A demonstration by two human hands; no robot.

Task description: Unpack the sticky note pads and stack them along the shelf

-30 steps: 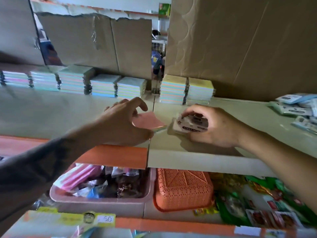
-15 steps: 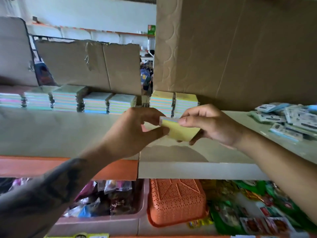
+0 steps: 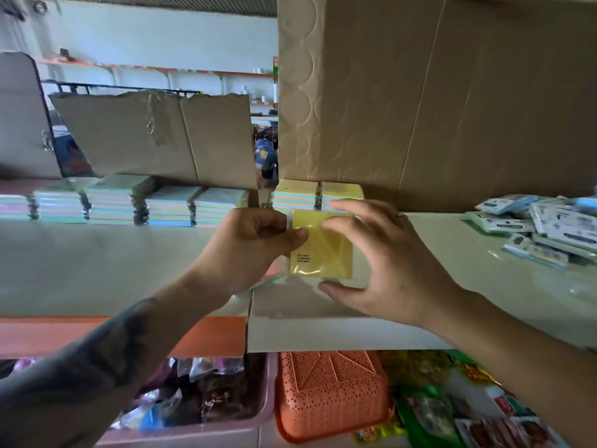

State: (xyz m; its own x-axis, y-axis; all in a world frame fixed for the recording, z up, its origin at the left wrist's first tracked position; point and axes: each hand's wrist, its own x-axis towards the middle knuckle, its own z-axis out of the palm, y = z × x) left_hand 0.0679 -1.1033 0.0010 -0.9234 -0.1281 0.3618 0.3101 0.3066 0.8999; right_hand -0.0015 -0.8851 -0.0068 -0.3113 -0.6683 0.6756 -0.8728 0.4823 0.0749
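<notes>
A yellow sticky note pad (image 3: 326, 253) in clear wrap is held upright over the shelf (image 3: 97, 263), its face toward me. My left hand (image 3: 248, 253) pinches its left edge between thumb and fingers. My right hand (image 3: 384, 263) is spread round the pad's right side, fingertips at the top and thumb just under the bottom edge. Below my left hand the edge of another pad (image 3: 266, 281) peeks out on the shelf. Stacks of pastel pads (image 3: 113, 205) line the back of the shelf, ending in two yellow-topped stacks (image 3: 297, 192).
A heap of wrapped pads (image 3: 549, 224) lies at the shelf's right end. Cardboard boxes (image 3: 420, 92) stand behind the stacks. On the level below sit a pink tub (image 3: 193, 431), an orange basket (image 3: 329, 392) and snack packets (image 3: 452, 412).
The yellow pad has come up off the shelf and turned to face me. My right hand went from pinching it to spread fingers. My left hand now pinches its left edge.
</notes>
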